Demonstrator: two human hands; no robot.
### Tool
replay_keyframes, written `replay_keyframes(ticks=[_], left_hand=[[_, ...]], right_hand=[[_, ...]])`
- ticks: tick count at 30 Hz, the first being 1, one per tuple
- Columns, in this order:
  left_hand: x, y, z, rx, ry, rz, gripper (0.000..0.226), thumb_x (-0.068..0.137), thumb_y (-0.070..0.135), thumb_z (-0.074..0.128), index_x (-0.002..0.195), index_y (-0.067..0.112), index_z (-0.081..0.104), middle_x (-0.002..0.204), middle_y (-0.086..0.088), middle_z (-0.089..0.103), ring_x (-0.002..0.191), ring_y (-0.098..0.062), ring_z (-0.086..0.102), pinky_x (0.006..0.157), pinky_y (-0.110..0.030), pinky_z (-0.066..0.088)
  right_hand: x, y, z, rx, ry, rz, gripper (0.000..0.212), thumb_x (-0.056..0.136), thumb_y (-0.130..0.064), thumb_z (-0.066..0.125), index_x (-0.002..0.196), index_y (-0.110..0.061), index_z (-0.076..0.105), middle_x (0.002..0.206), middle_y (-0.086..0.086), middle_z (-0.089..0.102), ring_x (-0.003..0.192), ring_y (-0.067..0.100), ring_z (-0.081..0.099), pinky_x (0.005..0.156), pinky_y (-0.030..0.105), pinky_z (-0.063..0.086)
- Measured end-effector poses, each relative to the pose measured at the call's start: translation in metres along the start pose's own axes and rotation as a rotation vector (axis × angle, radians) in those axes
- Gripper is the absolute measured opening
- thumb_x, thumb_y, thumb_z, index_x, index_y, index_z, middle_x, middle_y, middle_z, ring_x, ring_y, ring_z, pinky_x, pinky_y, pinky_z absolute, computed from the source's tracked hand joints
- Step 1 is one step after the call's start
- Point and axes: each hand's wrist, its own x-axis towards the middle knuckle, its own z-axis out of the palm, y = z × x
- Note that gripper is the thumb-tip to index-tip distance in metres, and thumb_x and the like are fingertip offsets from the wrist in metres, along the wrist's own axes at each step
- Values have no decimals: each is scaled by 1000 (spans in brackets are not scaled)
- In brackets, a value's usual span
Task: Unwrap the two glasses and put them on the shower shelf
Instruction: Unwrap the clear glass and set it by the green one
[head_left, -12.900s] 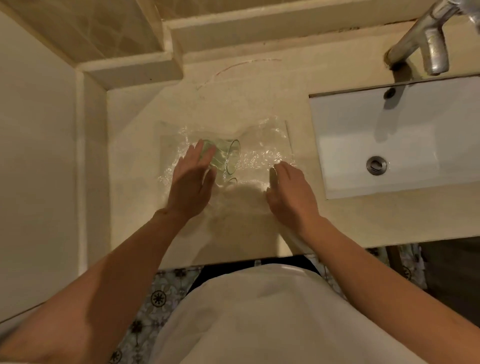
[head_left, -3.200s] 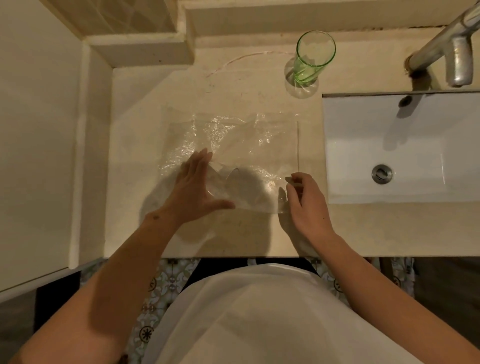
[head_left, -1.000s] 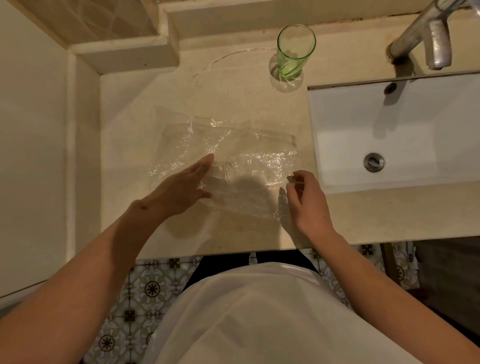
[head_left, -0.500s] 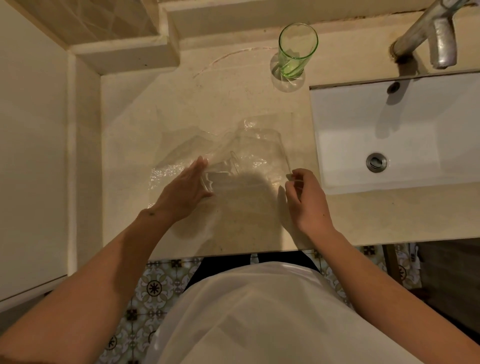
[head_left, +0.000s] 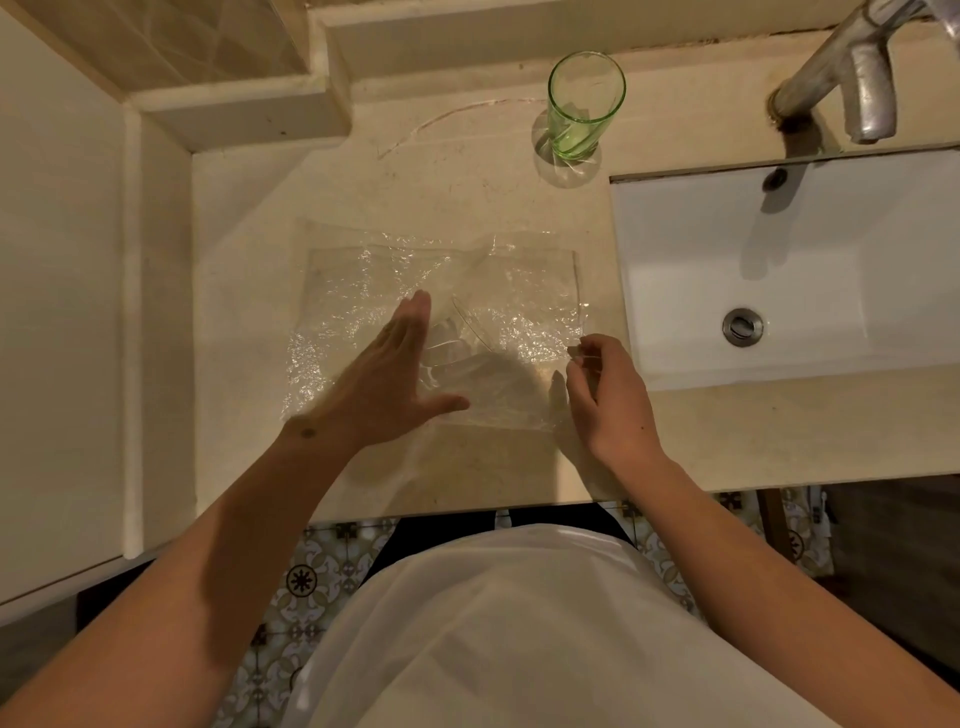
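A green glass (head_left: 583, 106) stands upright and unwrapped at the back of the beige counter (head_left: 467, 192). A clear glass (head_left: 457, 343) lies on its side, still partly under a sheet of clear bubble wrap (head_left: 524, 291) spread on the counter. My left hand (head_left: 384, 379) lies flat with straight fingers beside the clear glass, its fingertips at the glass's left side. My right hand (head_left: 605, 389) pinches the wrap's right edge between thumb and fingers.
A white sink basin (head_left: 810, 270) with a metal drain sits to the right, under a metal tap (head_left: 852, 78). A raised ledge (head_left: 234, 111) runs along the back left. A pale wall panel (head_left: 62, 312) bounds the left side. Patterned floor tiles show below the counter edge.
The folded-up wrap has been spread flatter and wider across the counter. My left hand has straightened and shifted slightly back from the clear glass. My right hand keeps its pinch.
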Motion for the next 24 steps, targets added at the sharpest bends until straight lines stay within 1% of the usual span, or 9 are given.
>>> replay_keyframes(ticks=[3,7,10,12,14,15,18,21,24], left_hand=[[13,1,6,90,-68,49,125,79,54,75,159,2,-6,169,-18,-4,156,-31,-1,125,-51,22],[17,-10,9,51,-87,-23,118,83,46,76,160,21,-10,170,-10,-2,157,-27,0,123,-53,26],[16,-11,9,29,-72,-60,115,84,48,75,160,24,-8,171,-5,2,156,-26,3,121,-52,30],[14,-7,9,27,-52,-95,115,83,50,75,160,23,-7,171,-4,3,156,-26,5,118,-52,33],[11,-1,11,25,-24,-143,115,85,51,73,160,23,-10,171,-3,3,156,-25,6,117,-52,35],[9,2,13,23,-12,-181,114,87,52,70,160,22,-13,171,-2,2,156,-25,6,116,-51,37],[0,16,21,-37,40,-278,116,89,53,66,159,14,-17,171,-6,7,153,-30,25,111,-49,44],[-7,24,27,-79,131,-285,117,82,47,71,160,3,-5,161,-13,37,142,-30,44,107,-34,43],[-6,21,23,16,115,-337,112,84,44,75,161,4,4,156,-5,46,135,-31,53,100,-42,49]], right_hand=[[0,1,-3,-32,-14,-27,38,101,-33,50,137,-22,49,131,-6,61,114,8,58,98,32,48],[0,1,-5,-152,-103,-75,39,103,-30,48,141,-22,44,137,-4,60,121,14,58,93,33,47],[3,-1,-6,-356,-162,-167,10,103,-24,43,113,-24,47,103,-4,62,89,20,59,74,35,47],[5,-4,-6,-431,-174,-210,7,102,-17,40,98,-22,41,85,-3,52,75,21,48,84,37,45],[8,-5,-7,-456,-190,-232,10,102,-11,38,95,-19,40,83,-3,47,72,21,43,109,42,40],[9,-4,-8,-468,-196,-241,11,101,-10,37,95,-19,39,84,-4,46,72,20,41,114,46,36],[13,-5,-10,-462,-204,-260,12,100,-9,36,94,-19,38,84,-5,43,69,17,37,113,50,36],[18,-5,-12,-420,-197,-269,12,101,-11,36,94,-20,38,82,-5,45,68,15,39,112,50,37],[19,-6,-12,-395,-194,-282,12,101,-12,36,94,-22,38,83,-6,45,73,3,44,107,49,39]])
